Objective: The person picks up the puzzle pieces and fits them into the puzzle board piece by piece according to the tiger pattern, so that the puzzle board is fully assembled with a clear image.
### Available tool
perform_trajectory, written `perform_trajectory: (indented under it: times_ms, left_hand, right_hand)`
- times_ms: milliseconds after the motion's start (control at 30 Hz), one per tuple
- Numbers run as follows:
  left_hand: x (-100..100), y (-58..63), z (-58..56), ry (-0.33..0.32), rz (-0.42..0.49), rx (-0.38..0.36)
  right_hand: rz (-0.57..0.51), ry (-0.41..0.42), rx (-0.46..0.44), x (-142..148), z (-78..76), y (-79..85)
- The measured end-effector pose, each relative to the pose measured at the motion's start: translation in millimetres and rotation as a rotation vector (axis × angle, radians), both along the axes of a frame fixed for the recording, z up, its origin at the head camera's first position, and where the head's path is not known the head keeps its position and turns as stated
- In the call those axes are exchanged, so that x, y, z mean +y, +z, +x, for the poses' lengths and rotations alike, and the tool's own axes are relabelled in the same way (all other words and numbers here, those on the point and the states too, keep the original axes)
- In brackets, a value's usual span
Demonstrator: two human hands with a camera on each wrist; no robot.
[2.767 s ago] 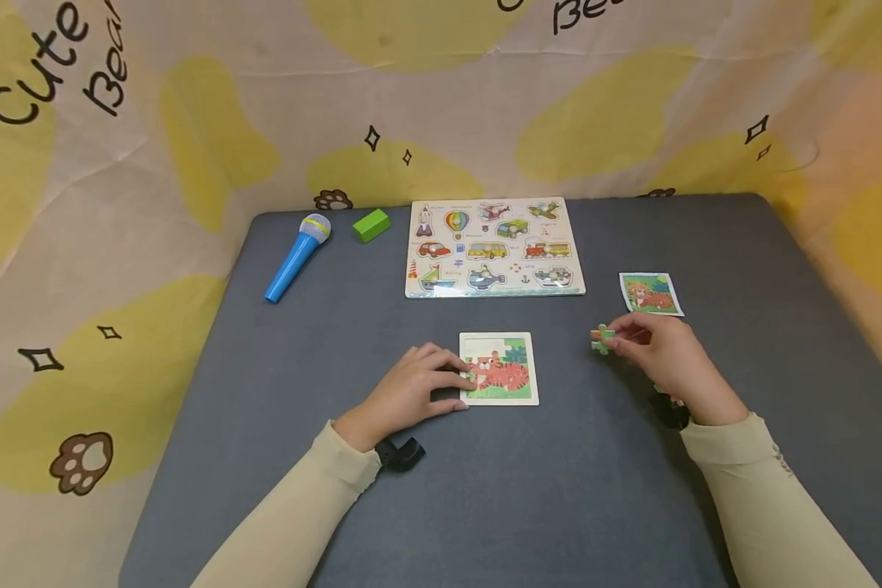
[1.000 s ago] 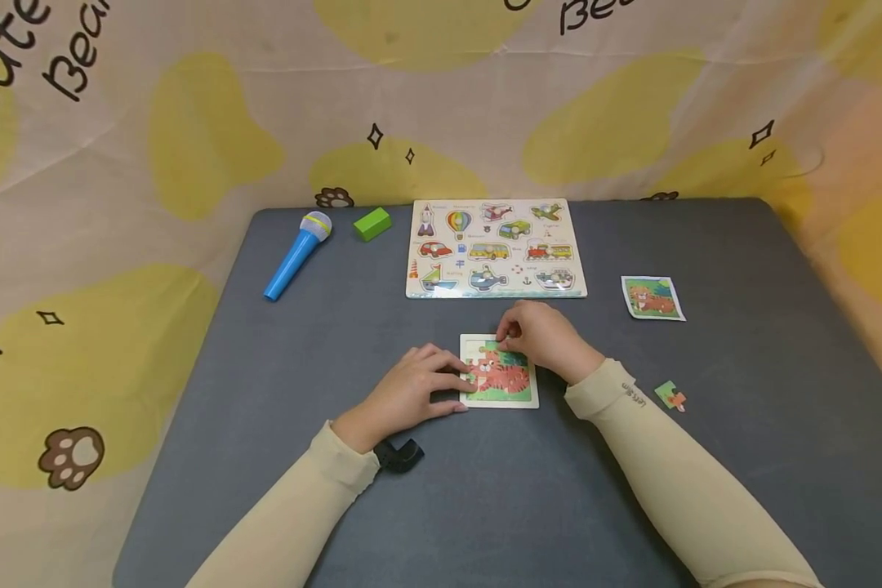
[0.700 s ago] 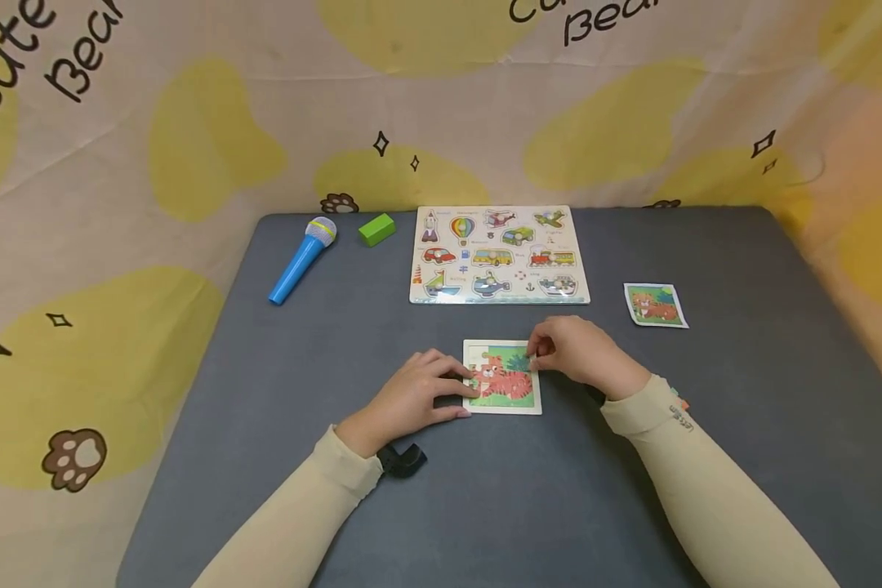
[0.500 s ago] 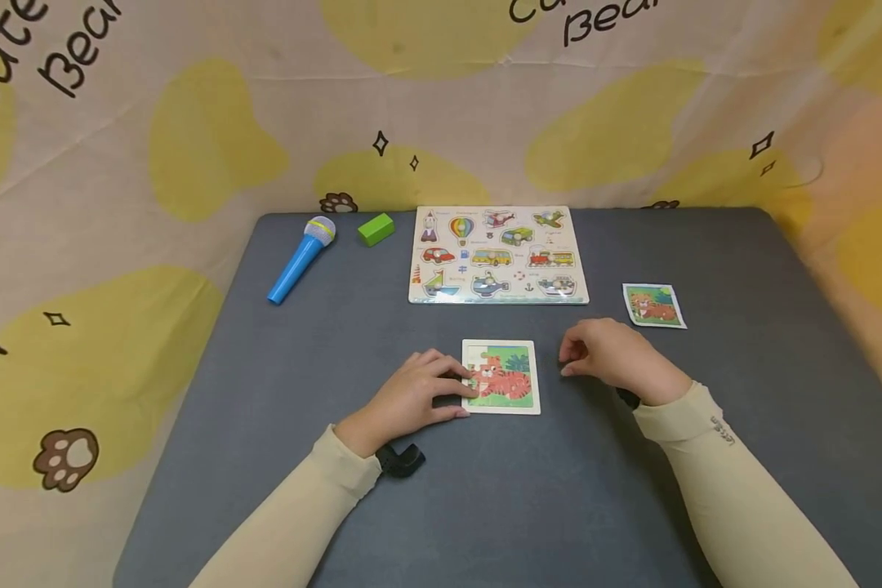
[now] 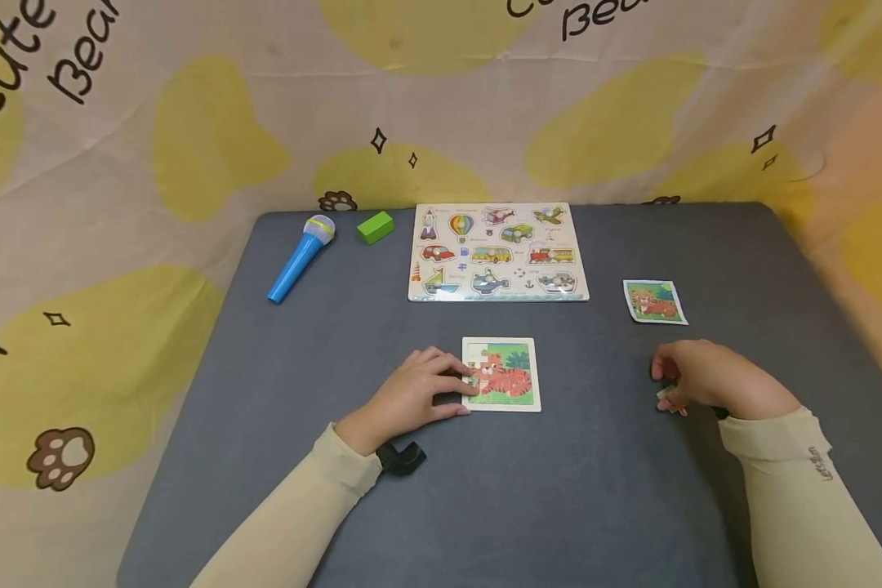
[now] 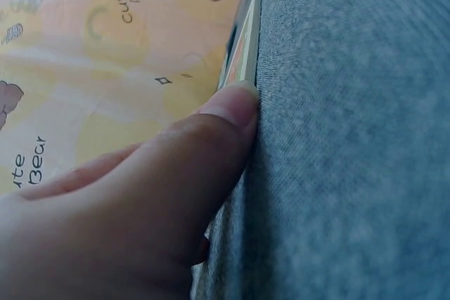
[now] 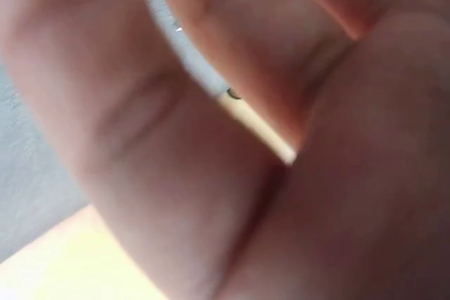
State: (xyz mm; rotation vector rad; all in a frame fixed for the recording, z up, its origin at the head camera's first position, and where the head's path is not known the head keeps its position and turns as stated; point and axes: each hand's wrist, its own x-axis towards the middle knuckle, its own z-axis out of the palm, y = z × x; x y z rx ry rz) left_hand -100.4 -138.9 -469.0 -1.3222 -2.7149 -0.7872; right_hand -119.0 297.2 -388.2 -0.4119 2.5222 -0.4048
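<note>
The framed jigsaw puzzle [image 5: 505,384] lies flat in the middle of the table, with a red striped tiger on a green ground. Pale backing shows at its upper left. My left hand [image 5: 415,396] rests its fingers on the puzzle's left edge; in the left wrist view the thumb [image 6: 232,107] touches the frame's side. On the right, my right hand [image 5: 720,380] is over a small green and orange puzzle piece [image 5: 665,393], thumb at the piece and fingers bent but apart from the thumb. That hand partly covers the piece. The right wrist view is mostly filled by blurred fingers [image 7: 140,103].
A tiger picture card [image 5: 655,302] lies beyond my right hand. Behind the framed puzzle is a larger vehicle puzzle board [image 5: 498,253]. At the back left are a blue toy microphone [image 5: 301,260] and a green block [image 5: 376,228]. A patterned cloth [image 5: 426,98] hangs behind the table [image 5: 544,506].
My right hand brought a green piece to the framed puzzle, let it go at the upper right, then moved right to the loose piece. The left hand has stayed on the frame.
</note>
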Motion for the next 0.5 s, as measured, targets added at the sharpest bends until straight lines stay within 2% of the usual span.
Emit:
perform_trajectory:
  times_ms: [167, 367, 433, 500]
  left_hand:
    - [-1, 0.1, 0.5, 0.000, 0.006, -0.002]
    - [-2, 0.5, -0.9, -0.001, 0.010, 0.013]
    - [-2, 0.7, -1.4, -0.001, 0.011, 0.017]
    - [-2, 1.3, -1.7, -0.002, 0.011, 0.017]
  right_hand:
    - [-0.045, -0.010, -0.005, 4, 7.6, -6.3]
    - [-0.136, 0.012, -0.057, 2, 7.4, -6.7]
    - [-0.160, 0.036, -0.043, -4, 5.8, -5.6]
    - [-0.176, 0.056, 0.019, -12, 3.6, -5.2]
